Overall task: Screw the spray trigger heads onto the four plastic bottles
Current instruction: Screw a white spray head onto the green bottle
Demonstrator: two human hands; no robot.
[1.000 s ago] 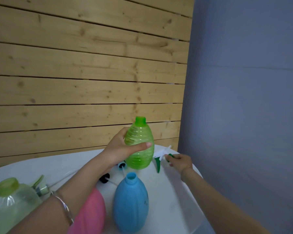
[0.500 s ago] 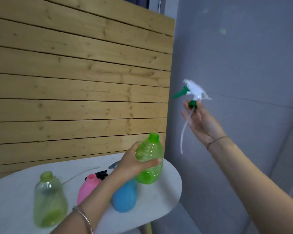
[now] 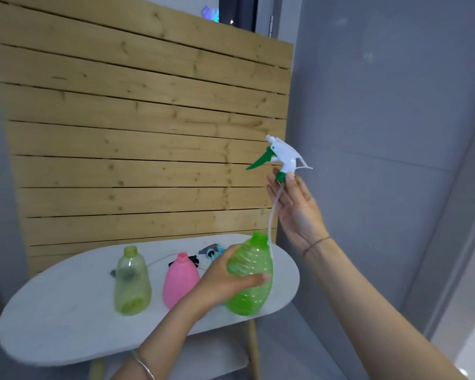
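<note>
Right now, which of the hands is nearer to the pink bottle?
Left. The left hand, gripping the bright green bottle, sits just right of the pink bottle. The right hand is raised high, holding the spray trigger head.

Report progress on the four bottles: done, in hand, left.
Done: nothing; no bottle shows a trigger head screwed on. In hand: the left hand grips the bright green bottle, and the right hand holds the white and green trigger head above it, tube hanging beside the neck. Left: that bottle, the pale green bottle, the pink bottle and a blue one mostly hidden behind the left hand.
</note>
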